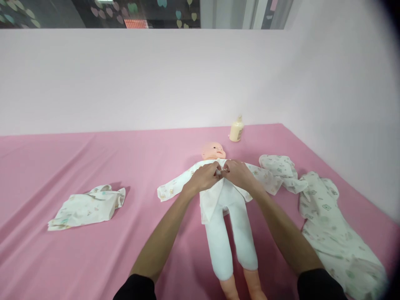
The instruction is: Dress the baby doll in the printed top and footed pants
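Under both hands (204, 177) (240, 173), shirt front (210, 200) — partly hidden

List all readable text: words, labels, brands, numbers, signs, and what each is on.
Legible text: none.
Bottle: dark print on its side, too small and blurred to read.
Doll's shirt: small printed motifs, no lettering I can make out.

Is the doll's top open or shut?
Open lower down: the top spreads apart below the left hand and right hand. Whether it's fastened between them, I cannot tell.
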